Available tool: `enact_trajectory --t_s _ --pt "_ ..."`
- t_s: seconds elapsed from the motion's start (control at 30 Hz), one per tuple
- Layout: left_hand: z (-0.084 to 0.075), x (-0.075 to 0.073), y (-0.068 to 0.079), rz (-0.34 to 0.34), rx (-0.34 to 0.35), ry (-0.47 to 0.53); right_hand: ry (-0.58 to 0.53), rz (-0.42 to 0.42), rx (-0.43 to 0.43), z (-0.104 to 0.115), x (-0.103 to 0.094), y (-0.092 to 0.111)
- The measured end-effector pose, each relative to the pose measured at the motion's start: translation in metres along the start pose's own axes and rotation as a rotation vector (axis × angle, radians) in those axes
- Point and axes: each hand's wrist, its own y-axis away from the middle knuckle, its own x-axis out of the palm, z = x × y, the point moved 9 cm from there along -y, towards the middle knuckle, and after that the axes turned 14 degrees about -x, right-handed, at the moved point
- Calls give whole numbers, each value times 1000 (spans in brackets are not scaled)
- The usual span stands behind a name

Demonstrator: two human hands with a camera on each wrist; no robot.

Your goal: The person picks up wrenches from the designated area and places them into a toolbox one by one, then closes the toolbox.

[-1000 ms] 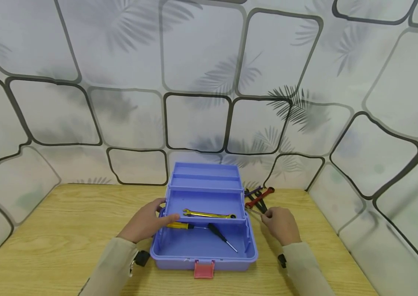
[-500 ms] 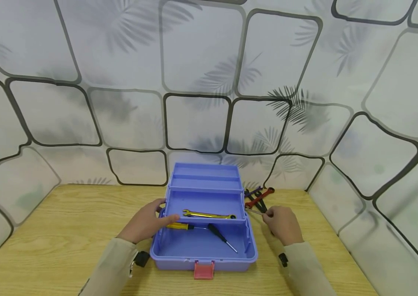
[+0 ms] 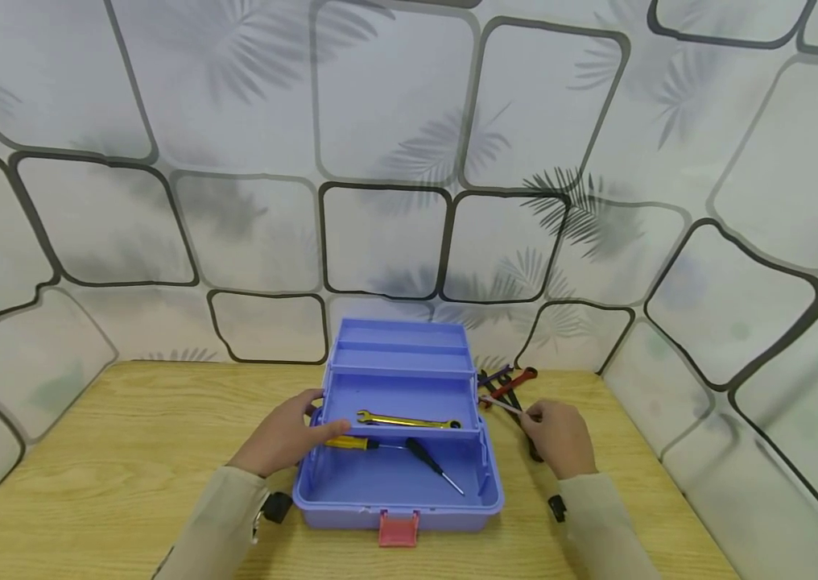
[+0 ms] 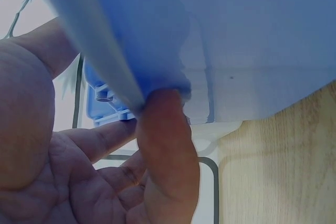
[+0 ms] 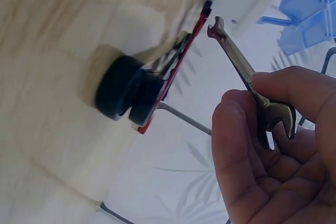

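Observation:
A purple-blue toolbox (image 3: 409, 509) stands unlidded on the table, its tray (image 3: 402, 395) raised and a pink latch (image 3: 398, 530) hanging in front. My left hand (image 3: 282, 435) grips the toolbox's left side, thumb over the tray edge; in the left wrist view a finger (image 4: 169, 150) presses the outer wall. My right hand (image 3: 561, 439), right of the box, pinches a silver open-end wrench (image 5: 239, 61) between thumb and fingers, raised off the table. Across the tray lies a gold wrench (image 3: 409, 421). Below it are a yellow-handled screwdriver (image 3: 351, 442) and a black-handled screwdriver (image 3: 423, 455).
Beside the box's right side, a red wrench (image 3: 521, 383) lies over dark-handled tools (image 3: 535, 451), with a small blue-purple piece (image 3: 499, 373) behind. The wooden table (image 3: 163, 451) meets patterned walls (image 3: 394, 242) at the back and right.
My right hand has lifted the silver wrench and shifted slightly right, uncovering a dark handle beneath. My left hand and the toolbox stay where they were.

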Motion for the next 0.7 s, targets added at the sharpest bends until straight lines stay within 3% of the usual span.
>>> enact_trajectory --t_s 0.23,0.7 --pt "0 0 1 -1 7 -5 7 -12 -2 -5 1 0" --pt "0 1 1 7 11 13 42 -111 -59 -9 0 -2"
